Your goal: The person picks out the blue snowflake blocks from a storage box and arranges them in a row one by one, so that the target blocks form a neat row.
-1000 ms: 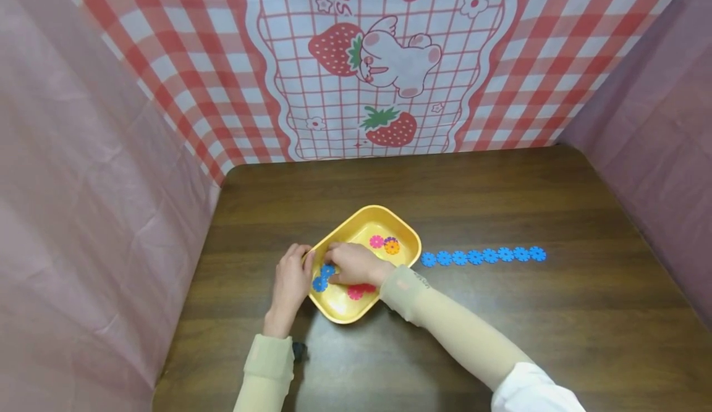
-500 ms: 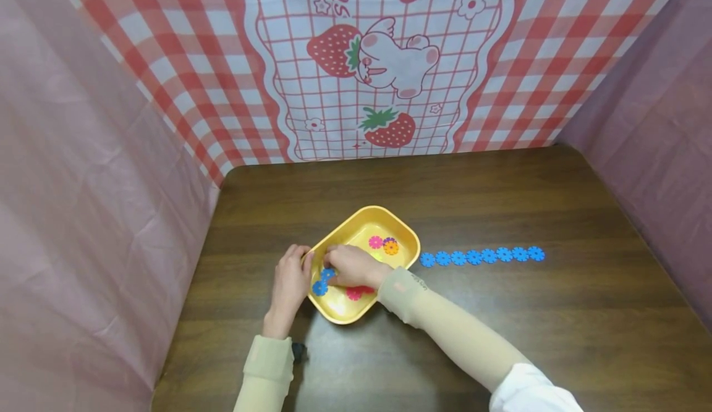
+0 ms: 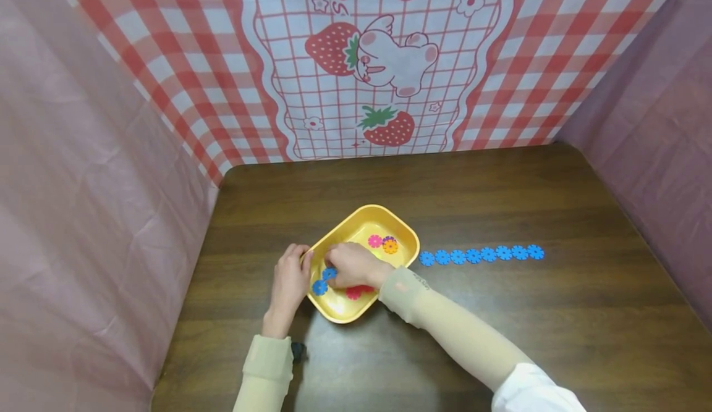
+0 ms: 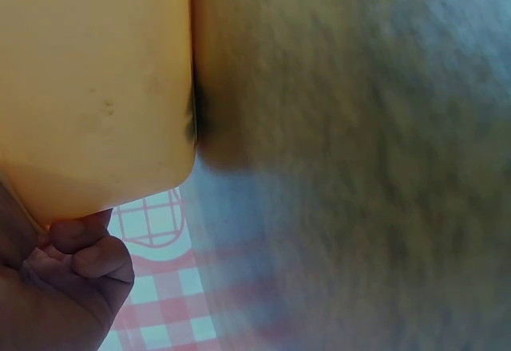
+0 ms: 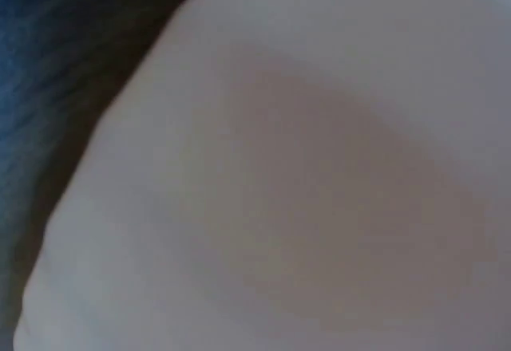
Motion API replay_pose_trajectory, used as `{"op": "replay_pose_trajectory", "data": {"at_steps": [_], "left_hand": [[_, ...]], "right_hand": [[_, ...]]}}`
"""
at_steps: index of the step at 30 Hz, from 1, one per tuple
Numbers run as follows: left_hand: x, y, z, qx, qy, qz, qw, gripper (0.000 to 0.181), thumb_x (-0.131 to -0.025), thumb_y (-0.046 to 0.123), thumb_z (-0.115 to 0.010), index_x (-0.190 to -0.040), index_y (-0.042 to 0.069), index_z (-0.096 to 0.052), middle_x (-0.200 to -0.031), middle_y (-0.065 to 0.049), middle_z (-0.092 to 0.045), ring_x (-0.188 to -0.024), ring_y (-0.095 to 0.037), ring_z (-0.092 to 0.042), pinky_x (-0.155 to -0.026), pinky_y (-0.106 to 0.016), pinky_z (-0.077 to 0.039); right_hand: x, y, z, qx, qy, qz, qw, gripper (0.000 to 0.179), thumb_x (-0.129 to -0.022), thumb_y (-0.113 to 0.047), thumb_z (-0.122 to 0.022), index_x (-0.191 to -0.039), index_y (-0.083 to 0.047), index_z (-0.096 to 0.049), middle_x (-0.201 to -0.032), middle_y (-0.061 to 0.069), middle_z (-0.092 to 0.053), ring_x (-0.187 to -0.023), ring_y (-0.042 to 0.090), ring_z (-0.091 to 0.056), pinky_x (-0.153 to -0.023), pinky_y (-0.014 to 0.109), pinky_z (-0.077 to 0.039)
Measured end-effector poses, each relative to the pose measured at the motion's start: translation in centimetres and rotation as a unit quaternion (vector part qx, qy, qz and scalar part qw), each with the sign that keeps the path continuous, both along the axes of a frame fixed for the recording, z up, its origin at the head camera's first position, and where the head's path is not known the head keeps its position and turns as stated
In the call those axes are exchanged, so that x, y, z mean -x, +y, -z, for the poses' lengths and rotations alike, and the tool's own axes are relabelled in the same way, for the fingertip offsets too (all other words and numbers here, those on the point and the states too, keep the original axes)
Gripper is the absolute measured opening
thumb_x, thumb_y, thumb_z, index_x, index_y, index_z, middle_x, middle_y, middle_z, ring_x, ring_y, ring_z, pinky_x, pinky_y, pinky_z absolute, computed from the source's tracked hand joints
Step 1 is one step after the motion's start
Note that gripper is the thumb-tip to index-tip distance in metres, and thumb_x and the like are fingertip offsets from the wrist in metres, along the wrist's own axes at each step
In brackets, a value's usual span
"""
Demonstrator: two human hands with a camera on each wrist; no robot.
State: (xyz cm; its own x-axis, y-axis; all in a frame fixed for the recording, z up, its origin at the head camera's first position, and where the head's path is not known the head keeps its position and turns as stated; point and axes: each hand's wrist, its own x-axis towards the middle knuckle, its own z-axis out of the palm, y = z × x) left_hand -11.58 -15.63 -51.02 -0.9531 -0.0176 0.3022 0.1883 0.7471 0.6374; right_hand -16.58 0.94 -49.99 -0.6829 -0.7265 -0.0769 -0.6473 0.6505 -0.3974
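In the head view my left hand [image 3: 291, 283] grips the left rim of a yellow plastic basin [image 3: 347, 218]. The left wrist view shows curled fingers [image 4: 102, 259] at the basin's edge. My right hand [image 3: 356, 265] reaches into the basin, fingers bent down, and pinches a blue snowflake disc [image 3: 329, 273] between thumb and fingers; its fingertips are partly hidden. Another blue disc [image 3: 319, 287] lies beside it. Pink [image 3: 375, 241] and orange [image 3: 390, 246] discs, with a purple one partly covered, lie at the basin's far end. Red-pink discs [image 3: 353, 293] show under the right wrist.
A straight row of several blue discs [image 3: 473, 256] runs rightward from the basin on the brown wooden table [image 3: 500, 325]. A checked strawberry cloth [image 3: 384, 60] hangs behind, with pink curtains [image 3: 100, 152] at both sides. A sleeve blurs across the right wrist view.
The blue discs by the right hand have shifted slightly toward the basin's near end. A yellow-green disc glimpsed by the right wrist half a second ago is now hidden. The left hand stays in place.
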Motion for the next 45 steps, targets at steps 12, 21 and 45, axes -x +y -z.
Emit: {"op": "replay_pose_trajectory", "data": {"at_steps": [12,21,45], "left_hand": [[0.1,-0.1,-0.1,-0.005,-0.003,0.003,1.0000,0.014,-0.097,0.008,-0.064,-0.098,-0.005,-0.069,-0.092,-0.013,-0.064,-0.079,-0.033,-0.063,-0.072,-0.048,-0.053],[0.2,-0.2,-0.1,-0.011,-0.005,0.005,0.9999,0.015,-0.098,0.008,-0.064,-0.099,-0.006,-0.069,-0.092,-0.013,-0.064,-0.079,-0.032,-0.063,-0.072,-0.047,-0.053],[0.1,-0.2,-0.1,-0.009,-0.017,0.003,0.9998,0.016,-0.099,0.009,-0.062,-0.100,-0.005,-0.070,-0.091,-0.013,-0.063,-0.078,-0.031,-0.062,-0.070,-0.046,-0.052]], "right_hand": [[-0.2,1.2,-2.5,0.018,0.003,0.005,0.9998,0.026,-0.084,-0.029,-0.077,-0.100,-0.009,-0.073,-0.085,-0.005,-0.067,-0.070,0.010,-0.056,-0.067,0.024,-0.048],[-0.3,2.8,-4.6,0.048,0.030,0.025,0.9981,0.031,-0.083,-0.030,-0.078,-0.104,-0.007,-0.074,-0.097,-0.001,-0.070,-0.083,0.014,-0.061,-0.081,0.030,-0.051],[-0.5,10.6,-5.7,0.077,0.072,0.089,0.9904,0.026,-0.079,-0.024,-0.076,-0.099,-0.008,-0.073,-0.092,-0.002,-0.066,-0.074,0.015,-0.055,-0.072,0.032,-0.049]]}}
